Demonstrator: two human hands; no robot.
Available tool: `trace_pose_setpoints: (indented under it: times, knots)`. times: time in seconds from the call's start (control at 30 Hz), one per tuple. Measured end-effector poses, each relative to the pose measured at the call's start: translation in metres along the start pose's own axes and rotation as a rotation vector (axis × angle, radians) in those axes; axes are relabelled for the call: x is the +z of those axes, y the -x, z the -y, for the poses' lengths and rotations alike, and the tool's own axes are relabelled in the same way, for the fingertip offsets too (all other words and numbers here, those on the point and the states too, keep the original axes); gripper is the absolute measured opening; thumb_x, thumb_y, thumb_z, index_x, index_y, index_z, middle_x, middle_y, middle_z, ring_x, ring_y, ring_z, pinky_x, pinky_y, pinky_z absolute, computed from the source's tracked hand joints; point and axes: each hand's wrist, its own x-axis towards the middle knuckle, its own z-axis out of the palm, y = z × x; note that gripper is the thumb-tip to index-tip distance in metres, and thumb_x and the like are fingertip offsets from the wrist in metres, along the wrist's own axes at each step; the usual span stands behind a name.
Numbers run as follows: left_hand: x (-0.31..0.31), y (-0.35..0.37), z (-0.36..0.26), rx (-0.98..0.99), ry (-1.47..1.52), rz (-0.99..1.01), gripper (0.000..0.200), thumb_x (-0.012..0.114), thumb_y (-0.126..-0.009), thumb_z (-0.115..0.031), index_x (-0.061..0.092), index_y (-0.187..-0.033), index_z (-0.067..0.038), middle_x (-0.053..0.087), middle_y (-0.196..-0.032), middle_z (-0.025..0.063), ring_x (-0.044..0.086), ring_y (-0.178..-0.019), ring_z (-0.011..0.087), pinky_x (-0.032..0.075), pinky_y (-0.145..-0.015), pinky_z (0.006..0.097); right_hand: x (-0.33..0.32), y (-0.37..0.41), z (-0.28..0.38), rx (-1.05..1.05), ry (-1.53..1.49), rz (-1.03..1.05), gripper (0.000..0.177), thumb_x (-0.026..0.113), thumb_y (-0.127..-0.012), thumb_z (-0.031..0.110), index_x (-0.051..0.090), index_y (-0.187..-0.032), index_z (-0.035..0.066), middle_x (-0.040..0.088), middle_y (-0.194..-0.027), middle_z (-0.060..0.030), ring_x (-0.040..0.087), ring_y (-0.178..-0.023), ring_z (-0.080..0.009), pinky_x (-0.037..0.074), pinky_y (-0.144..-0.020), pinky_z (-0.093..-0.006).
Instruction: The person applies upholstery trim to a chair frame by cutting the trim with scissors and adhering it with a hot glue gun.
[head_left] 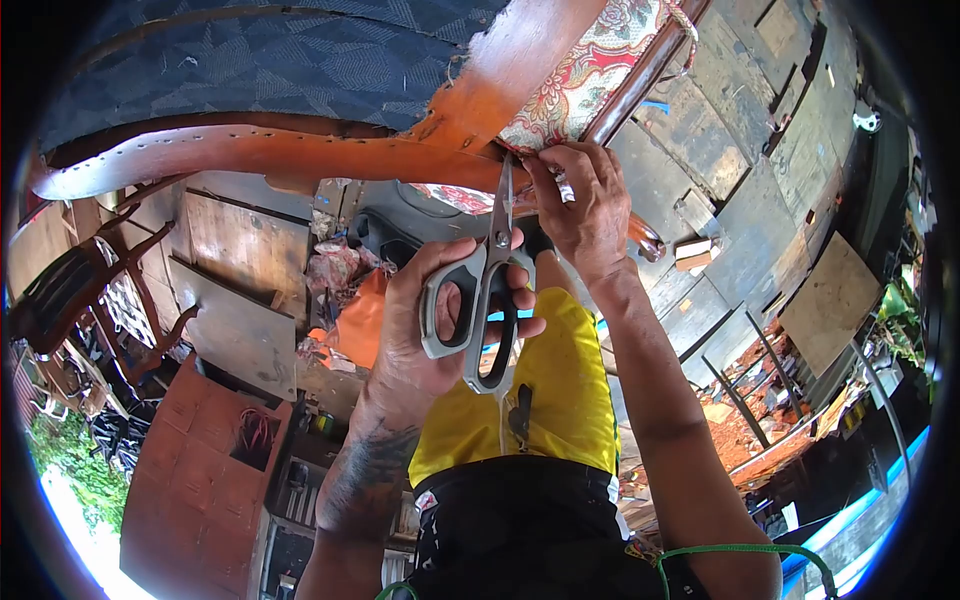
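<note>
Left hand clamps stiff scissors by handles, right hand pinches floral fabric, likely soft, best edge-held.

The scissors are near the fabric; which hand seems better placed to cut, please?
Probably the left hand: it holds the scissors, tips near the fabric, while the right hand is occupied at its edge.

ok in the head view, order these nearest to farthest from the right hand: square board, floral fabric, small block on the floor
1. Floral fabric: just above, right by the right hand's fingers.
2. Small block: on the floor, to its right.
3. Square board: farther right, past the block.
</note>
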Motion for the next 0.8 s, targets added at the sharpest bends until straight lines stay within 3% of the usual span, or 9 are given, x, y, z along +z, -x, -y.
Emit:
trace_pose_setpoints:
  times: [0.33, 0.4, 0.43, 0.5, 0.53, 0.63, 0.8]
  knots:
    - [0.001, -0.002, 0.002, -0.023, -0.084, -0.075, 0.068, 0.052, -0.099, -0.049, 0.056, -0.144, 0.002, 0.069, -0.107, 0.0114, 0.071, -0.097, 0.0242, 0.062, -0.092, 0.0502, -0.024, 0.039, 0.018, -0.065, -0.117, -0.067, 0.026, 0.082, -0.079, -0.002, 0.07, -0.1, 0.006, 0.069, -0.093, -0.0094, 0.067, -0.084, -0.03, 0.055, -0.073, -0.042]
    - [0.006, 0.001, 0.004, 0.044, -0.176, -0.07, 0.069, 0.05, -0.1, -0.05, 0.055, -0.144, 0.003, 0.069, -0.108, 0.0124, 0.071, -0.1, 0.0255, 0.061, -0.094, 0.0514, -0.025, 0.068, 0.02, 0.073, -0.232, 0.109, 0.022, 0.081, -0.081, 0.0, 0.069, -0.099, 0.006, 0.07, -0.09, -0.0079, 0.068, -0.079, -0.0281, 0.055, -0.071, -0.0415]
    - [0.006, 0.002, 0.006, 0.053, -0.178, -0.068, 0.069, 0.05, -0.1, -0.05, 0.055, -0.144, 0.003, 0.069, -0.108, 0.0124, 0.071, -0.1, 0.0255, 0.061, -0.094, 0.0514, -0.025, 0.078, 0.018, 0.065, -0.235, 0.105, 0.022, 0.081, -0.081, 0.0, 0.069, -0.099, 0.006, 0.07, -0.09, -0.0079, 0.068, -0.079, -0.0281, 0.055, -0.071, -0.0415]
    - [0.002, 0.003, 0.009, 0.098, -0.209, -0.049, 0.071, 0.047, -0.101, -0.051, 0.053, -0.145, 0.004, 0.069, -0.11, 0.014, 0.071, -0.102, 0.0277, 0.061, -0.095, 0.0525, -0.025, 0.094, 0.011, -0.021, -0.263, 0.364, 0.019, 0.081, -0.083, 0.004, 0.069, -0.096, 0.007, 0.071, -0.086, -0.0063, 0.069, -0.076, -0.0269, 0.056, -0.07, -0.0403]
    - [-0.002, -0.001, 0.008, 0.107, -0.114, 0.06, 0.073, 0.046, -0.101, -0.051, 0.052, -0.146, 0.005, 0.068, -0.113, 0.0161, 0.071, -0.105, 0.0294, 0.06, -0.095, 0.0529, -0.023, 0.097, 0.006, -0.035, -0.257, 0.36, 0.017, 0.081, -0.084, 0.006, 0.069, -0.096, 0.007, 0.071, -0.085, -0.0063, 0.07, -0.076, -0.0268, 0.056, -0.071, -0.0397]
    - [-0.011, -0.008, 0.005, -0.032, -0.108, -0.016, 0.068, 0.048, -0.102, -0.047, 0.05, -0.149, 0.003, 0.068, -0.117, 0.0173, 0.07, -0.108, 0.0343, 0.06, -0.094, 0.0549, -0.01, 0.111, -0.014, -0.047, -0.238, 0.345, 0.016, 0.081, -0.085, 0.009, 0.069, -0.095, 0.008, 0.072, -0.082, -0.0071, 0.071, -0.075, -0.0279, 0.057, -0.071, -0.0395]
    - [-0.025, -0.012, 0.002, -0.083, -0.074, 0.016, 0.067, 0.049, -0.101, -0.044, 0.05, -0.15, 0.001, 0.069, -0.119, 0.0188, 0.07, -0.111, 0.0372, 0.06, -0.094, 0.0564, 0.007, 0.128, -0.019, 0.157, -0.295, 0.331, 0.015, 0.08, -0.087, 0.008, 0.069, -0.097, 0.008, 0.071, -0.085, -0.0099, 0.069, -0.075, -0.031, 0.057, -0.065, -0.041]
